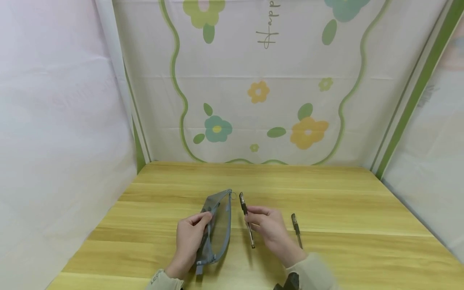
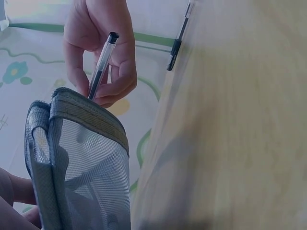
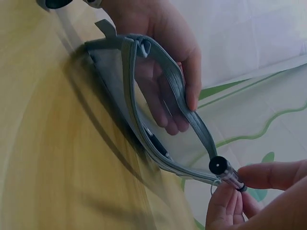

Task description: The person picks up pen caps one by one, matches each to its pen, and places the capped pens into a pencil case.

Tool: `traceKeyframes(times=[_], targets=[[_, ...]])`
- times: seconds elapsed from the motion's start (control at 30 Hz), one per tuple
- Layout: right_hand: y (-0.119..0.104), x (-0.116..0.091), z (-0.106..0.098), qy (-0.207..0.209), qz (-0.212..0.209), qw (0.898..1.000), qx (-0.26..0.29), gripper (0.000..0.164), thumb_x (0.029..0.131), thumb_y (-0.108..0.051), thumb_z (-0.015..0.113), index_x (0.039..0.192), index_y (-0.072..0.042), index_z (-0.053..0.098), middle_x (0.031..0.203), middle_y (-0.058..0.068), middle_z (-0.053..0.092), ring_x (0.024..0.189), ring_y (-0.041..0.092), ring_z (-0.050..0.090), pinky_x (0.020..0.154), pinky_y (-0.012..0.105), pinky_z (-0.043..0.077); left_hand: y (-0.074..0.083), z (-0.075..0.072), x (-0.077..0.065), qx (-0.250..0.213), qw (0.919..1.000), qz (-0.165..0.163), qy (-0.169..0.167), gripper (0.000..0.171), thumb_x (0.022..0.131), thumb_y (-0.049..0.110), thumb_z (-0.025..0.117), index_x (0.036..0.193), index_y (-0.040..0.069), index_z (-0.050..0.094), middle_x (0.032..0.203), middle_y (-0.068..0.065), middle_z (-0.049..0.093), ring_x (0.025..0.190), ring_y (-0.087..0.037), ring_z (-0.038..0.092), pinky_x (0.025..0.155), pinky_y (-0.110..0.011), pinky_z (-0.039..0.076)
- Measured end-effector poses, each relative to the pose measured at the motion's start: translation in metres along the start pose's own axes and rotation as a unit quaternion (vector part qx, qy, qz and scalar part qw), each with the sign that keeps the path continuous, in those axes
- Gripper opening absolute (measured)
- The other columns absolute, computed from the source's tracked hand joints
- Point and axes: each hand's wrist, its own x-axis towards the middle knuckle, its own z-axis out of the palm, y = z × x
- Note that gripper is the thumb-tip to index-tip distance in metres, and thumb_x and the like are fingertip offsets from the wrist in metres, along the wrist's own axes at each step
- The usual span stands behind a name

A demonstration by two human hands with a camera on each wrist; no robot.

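Observation:
My left hand (image 1: 190, 239) grips the near side of a grey mesh zipper pouch (image 1: 228, 227), thumb on the rim and the other fingers behind the mesh. The pouch's mouth gapes toward the right. Between thumb and fingers, my right hand (image 1: 270, 229) pinches a clear pen with a black cap and grip (image 1: 244, 207). This pen is held in the air just right of the pouch's opening, apart from it in the head view. Through the opening, the right wrist view shows a dark pen (image 3: 157, 143) lying inside the pouch.
Another black-capped pen (image 1: 295, 225) lies on the wooden table (image 1: 344, 209), right of my right hand and partly hidden by the forearm. A flower-printed cloth (image 1: 235, 80) hangs behind the table, with white cloth sides left and right. A small ring (image 1: 233, 195) hangs at the pouch's far end.

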Motion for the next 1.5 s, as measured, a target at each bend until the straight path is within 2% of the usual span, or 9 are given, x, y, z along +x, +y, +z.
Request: traceKeyframes(times=[0.3,0.47,0.83,1.0,1.17,1.5], targets=[[0.01,-0.004,0.009,-0.015,0.017,1.0,0.004,0.041,0.085,0.008,0.066,0.124,0.015,0.055,0.121,0.024,0.058,0.097,0.025,0.064,0.094,0.037,0.05,0.0,-0.001,0.0,-0.001,1.0,0.0,0.001,0.017,0.091,0.015,0.072,0.1,0.003,0.078,0.103,-0.009,0.072,0.085,-0.016,0.064,0.062,-0.022,0.053],[0.017,-0.006,0.016,-0.027,0.026,0.999,0.012,0.041,0.086,0.009,0.065,0.124,0.016,0.053,0.123,0.026,0.057,0.099,0.026,0.063,0.094,0.037,0.05,0.001,-0.001,0.0,0.001,1.0,0.001,0.004,0.016,0.09,0.015,0.072,0.099,0.003,0.078,0.102,-0.008,0.072,0.081,-0.015,0.062,0.061,-0.022,0.052],[0.029,-0.007,0.031,-0.035,0.029,0.999,0.01,0.038,0.084,0.007,0.067,0.12,0.014,0.057,0.114,0.021,0.063,0.096,0.026,0.065,0.091,0.035,0.051,0.0,0.0,-0.001,-0.001,1.0,-0.003,0.001,0.016,0.089,0.017,0.074,0.1,0.005,0.078,0.1,-0.007,0.071,0.074,-0.014,0.059,0.059,-0.021,0.049],[0.033,-0.008,0.036,-0.012,0.024,1.0,0.008,0.037,0.085,0.005,0.069,0.12,0.013,0.059,0.112,0.018,0.066,0.101,0.029,0.064,0.094,0.037,0.049,-0.001,0.001,-0.001,-0.004,1.0,-0.003,-0.005,0.017,0.089,0.016,0.074,0.1,0.004,0.078,0.096,-0.007,0.072,0.072,-0.013,0.058,0.057,-0.021,0.048],[0.034,-0.008,0.04,0.017,0.014,1.0,0.014,0.042,0.084,0.004,0.071,0.123,0.012,0.057,0.117,0.022,0.064,0.101,0.03,0.064,0.091,0.036,0.051,-0.003,0.003,-0.002,-0.002,0.9999,0.003,-0.01,0.016,0.089,0.015,0.073,0.099,0.004,0.078,0.091,-0.007,0.072,0.068,-0.013,0.057,0.056,-0.021,0.047],[0.038,-0.005,0.048,0.055,0.006,0.998,-0.014,0.04,0.081,0.006,0.073,0.119,0.01,0.061,0.108,0.019,0.067,0.092,0.026,0.067,0.083,0.033,0.055,-0.001,0.004,-0.003,0.002,0.9999,-0.002,-0.012,0.016,0.09,0.016,0.073,0.101,0.005,0.078,0.092,-0.007,0.072,0.072,-0.014,0.058,0.059,-0.022,0.048]])
